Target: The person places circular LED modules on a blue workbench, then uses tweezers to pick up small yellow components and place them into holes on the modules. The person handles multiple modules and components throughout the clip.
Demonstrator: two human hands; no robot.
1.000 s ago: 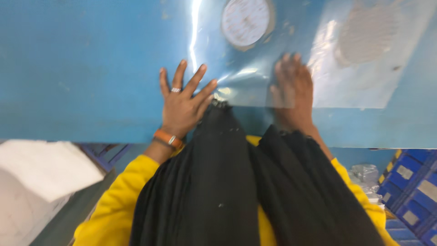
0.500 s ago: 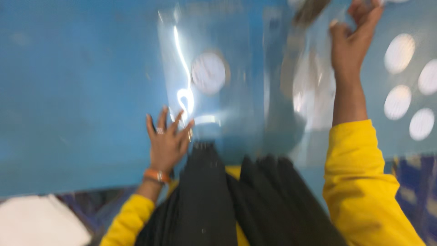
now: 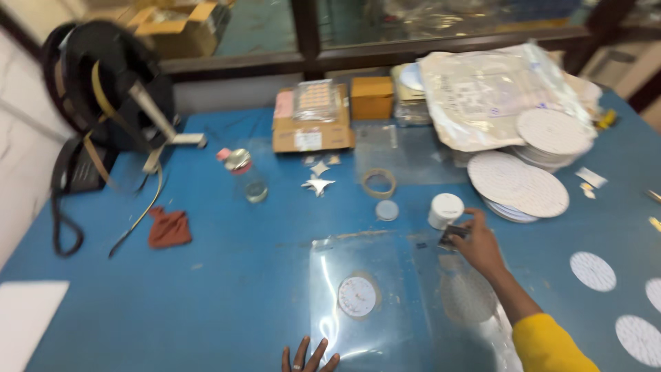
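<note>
A blue table [image 3: 206, 289] fills the view, its top scuffed and catching soft glare from overhead light; along its far edge runs a dark-framed window [image 3: 306, 31] with greenish glass, a dark upright post dividing the panes; below the frame sits a pale grey ledge [image 3: 227, 89]; at the far left a white tiled wall [image 3: 21, 103] shows, with a white surface [image 3: 27, 324] at the near left corner; beyond the glass, cardboard boxes [image 3: 175, 27] are dimly seen; the far right corner falls into shadow
</note>
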